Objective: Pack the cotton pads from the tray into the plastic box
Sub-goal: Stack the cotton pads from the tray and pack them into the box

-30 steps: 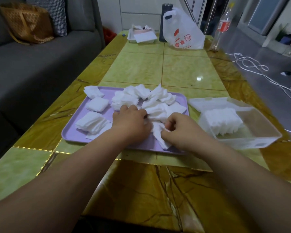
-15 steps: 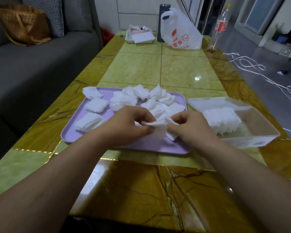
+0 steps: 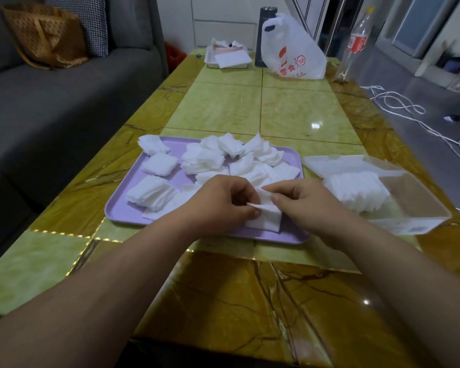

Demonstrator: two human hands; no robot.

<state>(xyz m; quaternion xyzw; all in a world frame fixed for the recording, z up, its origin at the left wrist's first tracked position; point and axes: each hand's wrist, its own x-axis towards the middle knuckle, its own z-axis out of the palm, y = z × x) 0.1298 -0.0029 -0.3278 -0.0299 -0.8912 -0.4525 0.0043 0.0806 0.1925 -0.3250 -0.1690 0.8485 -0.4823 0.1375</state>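
Nearest you, the table (image 3: pixel 250 301) is glossy, with veined brown and green stone-look panels. Above the near edge of the tray (image 3: pixel 120 216), mid-frame, your left hand (image 3: pixel 222 205) and right hand (image 3: pixel 304 203) both pinch one small stack of pads (image 3: pixel 267 221). It is soft, white and squarish, its flat face up and slightly tilted, its layered edge toward you. Your left fingers curl round its left side, and your right thumb presses its top right corner.

The tray is one smooth lilac plastic rectangle with rounded corners, its long axis running left to right. On it lie three separate fanned stacks (image 3: pixel 150 193) at the left and one loose heap (image 3: pixel 223 158) toward the far middle. The pads are too many to count singly.

Just right of the tray, one clear plastic box (image 3: pixel 398 225) points its long axis from upper left to lower right, its lid (image 3: pixel 337 163) lying open on the far side. A row of pads (image 3: pixel 356 191) stands on edge in its left half.

At the far end are one white printed bag (image 3: pixel 292 54), one clear bottle (image 3: pixel 356 41) and one white dish (image 3: pixel 211 62).
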